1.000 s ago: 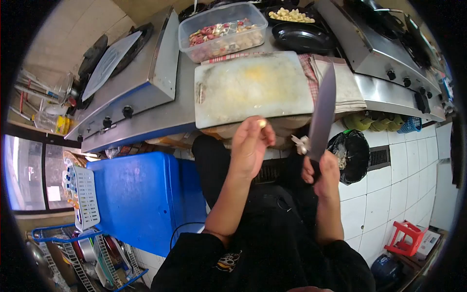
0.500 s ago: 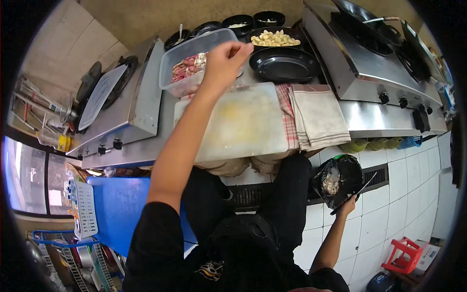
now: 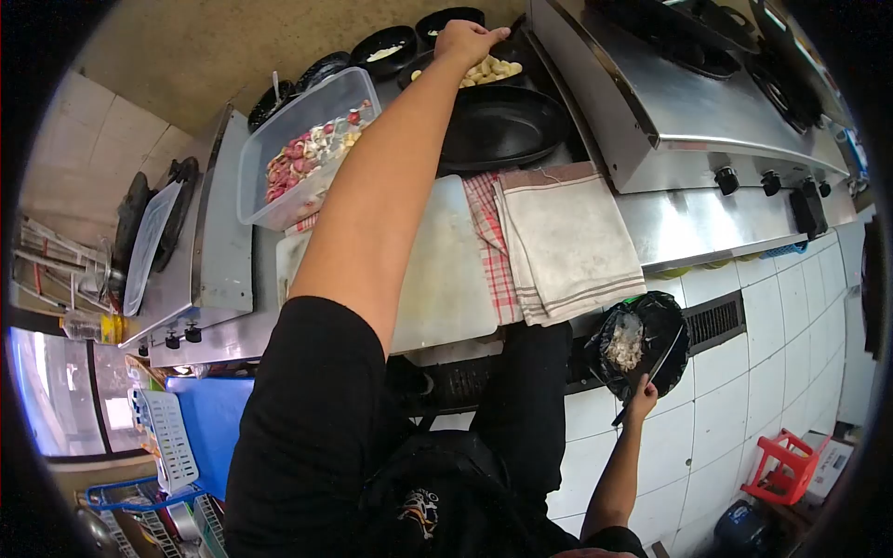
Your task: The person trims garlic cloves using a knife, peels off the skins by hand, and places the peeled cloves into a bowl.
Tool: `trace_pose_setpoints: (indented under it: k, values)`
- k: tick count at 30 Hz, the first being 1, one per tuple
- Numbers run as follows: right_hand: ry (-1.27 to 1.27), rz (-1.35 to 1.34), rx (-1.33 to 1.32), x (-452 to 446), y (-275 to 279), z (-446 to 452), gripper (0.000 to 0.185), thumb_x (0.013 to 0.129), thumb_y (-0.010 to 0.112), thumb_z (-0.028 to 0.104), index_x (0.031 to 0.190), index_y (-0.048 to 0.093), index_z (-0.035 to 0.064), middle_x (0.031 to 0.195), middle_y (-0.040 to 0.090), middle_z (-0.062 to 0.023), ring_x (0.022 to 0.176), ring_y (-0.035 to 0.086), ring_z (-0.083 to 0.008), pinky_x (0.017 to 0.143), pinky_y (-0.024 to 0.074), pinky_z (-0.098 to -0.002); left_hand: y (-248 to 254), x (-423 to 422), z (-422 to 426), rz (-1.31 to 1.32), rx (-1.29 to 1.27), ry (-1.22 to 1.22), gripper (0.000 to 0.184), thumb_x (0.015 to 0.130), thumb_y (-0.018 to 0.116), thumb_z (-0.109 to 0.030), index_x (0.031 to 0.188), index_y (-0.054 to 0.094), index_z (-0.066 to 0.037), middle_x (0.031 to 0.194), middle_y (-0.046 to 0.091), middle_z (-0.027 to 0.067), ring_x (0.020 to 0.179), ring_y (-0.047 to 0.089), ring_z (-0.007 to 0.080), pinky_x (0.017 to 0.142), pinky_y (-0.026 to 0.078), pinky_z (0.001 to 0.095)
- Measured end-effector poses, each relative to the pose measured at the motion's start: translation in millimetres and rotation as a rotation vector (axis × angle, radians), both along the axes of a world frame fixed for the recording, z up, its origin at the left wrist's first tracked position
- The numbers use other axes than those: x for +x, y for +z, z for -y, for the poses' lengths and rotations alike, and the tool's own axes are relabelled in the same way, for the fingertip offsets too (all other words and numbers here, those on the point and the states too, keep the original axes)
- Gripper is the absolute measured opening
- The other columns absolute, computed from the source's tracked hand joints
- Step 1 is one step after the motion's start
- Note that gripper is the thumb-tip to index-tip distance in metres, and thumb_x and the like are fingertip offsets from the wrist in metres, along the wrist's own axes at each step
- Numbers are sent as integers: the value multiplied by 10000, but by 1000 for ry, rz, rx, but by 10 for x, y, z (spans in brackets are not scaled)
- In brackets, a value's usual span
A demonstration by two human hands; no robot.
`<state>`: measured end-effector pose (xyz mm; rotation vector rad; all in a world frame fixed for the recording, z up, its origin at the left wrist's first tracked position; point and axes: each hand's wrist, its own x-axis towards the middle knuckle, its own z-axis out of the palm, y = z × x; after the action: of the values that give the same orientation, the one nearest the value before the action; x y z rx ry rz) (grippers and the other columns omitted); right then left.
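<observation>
My left hand [image 3: 468,42] reaches far forward, at the far side of a black dish of peeled garlic cloves [image 3: 493,70]. Its thumb and fingers are closed together; whether they grip the dark rim or something small, I cannot make out. My right hand [image 3: 642,400] is low on the right, wrapped round the handle of a knife [image 3: 667,351]. The blade points up over a bin lined with a black bag [image 3: 672,312], which holds pale peelings [image 3: 624,346]. Under my left arm are a white cutting board [image 3: 446,288] and a clear tub [image 3: 256,191] of shallots and garlic.
An oval black plate [image 3: 507,130] lies before the garlic dish. Folded cloths [image 3: 567,242] lie right of the board. Steel stoves stand on the left [image 3: 223,223] and right [image 3: 651,121]. Black bowls [image 3: 383,51] line the wall. A red stool [image 3: 786,465] stands on the tiles.
My left hand has moved forward from above the tub's right edge to the garlic dish. My right hand still holds the knife at the bin. The whole view has shifted.
</observation>
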<state>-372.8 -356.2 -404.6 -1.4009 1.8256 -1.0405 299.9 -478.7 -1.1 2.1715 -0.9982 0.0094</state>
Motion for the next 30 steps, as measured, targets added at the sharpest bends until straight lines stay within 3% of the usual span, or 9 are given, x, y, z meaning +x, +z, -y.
trace_pose_setpoints:
  k: [3, 7, 8, 10, 13, 14, 19, 21, 30]
  values:
    - [26, 171, 269, -95, 66, -119, 211, 877, 634, 217, 833, 626, 11, 636, 543, -7, 467, 409, -77, 411, 316, -253, -101, 176, 79, 74, -124, 91, 577, 693, 673, -619, 1024, 696, -146, 1024, 674, 92, 1000, 617, 266, 878, 476, 366]
    - [43, 120, 365, -279, -183, -255, 177, 887, 609, 210, 801, 644, 60, 484, 417, 31, 362, 353, -75, 346, 247, -266, 734, -253, -611, -115, -32, 200, 357, 878, 590, -435, 866, 676, -89, 790, 650, 148, 711, 596, 210, 670, 439, 372]
    - [57, 114, 345, -248, -143, -298, 209, 891, 605, 225, 792, 637, 44, 468, 396, 30, 363, 336, -75, 353, 236, -268, 531, 154, -721, 34, -280, 28, 415, 883, 581, -428, 886, 650, -19, 777, 642, 138, 688, 597, 246, 646, 448, 350]
    - [99, 92, 333, -256, -244, -356, 249, 896, 603, 247, 772, 620, 32, 497, 423, 19, 364, 328, -82, 353, 241, -280, 765, 311, -1191, 28, -65, 78, 414, 870, 607, -399, 943, 641, 7, 791, 656, 128, 713, 623, 257, 660, 470, 348]
    - [157, 74, 312, -96, 37, -523, 226, 897, 598, 225, 773, 596, 35, 501, 414, 14, 352, 322, -89, 341, 248, -288, 555, 880, -1865, 71, -136, -26, 394, 852, 617, -423, 813, 679, -37, 634, 598, 5, 583, 523, 85, 580, 446, 287]
    - [133, 104, 390, -219, -158, -544, 196, 901, 589, 208, 802, 592, 39, 505, 415, 22, 367, 337, -82, 346, 250, -283, 482, 1168, -2105, 151, -35, -67, 359, 760, 660, -435, 830, 716, -88, 760, 690, 100, 703, 659, 241, 680, 505, 352]
    - [214, 46, 246, -505, -676, -607, 249, 773, 504, -17, 996, 614, 0, 641, 500, 9, 469, 392, -77, 428, 319, -253, 120, 1442, -3015, 128, 370, 118, 185, 720, 639, -285, 805, 733, -150, 760, 690, 87, 728, 661, 245, 706, 518, 347]
    - [211, 74, 335, -413, -373, -692, 238, 793, 482, -6, 999, 600, 10, 587, 437, 32, 445, 374, -71, 398, 290, -253, -50, 1467, -3164, 126, 452, 100, 181, 766, 672, -224, 809, 721, -56, 705, 677, 71, 654, 649, 151, 615, 511, 296]
    - [140, 92, 487, -389, 475, -1048, 254, 800, 522, -5, 1042, 599, 7, 532, 424, 14, 362, 380, -87, 328, 277, -258, -178, 1111, -2719, -286, 397, -101, 268, 741, 742, -262, 860, 702, -26, 707, 657, 68, 579, 600, 143, 550, 495, 296]
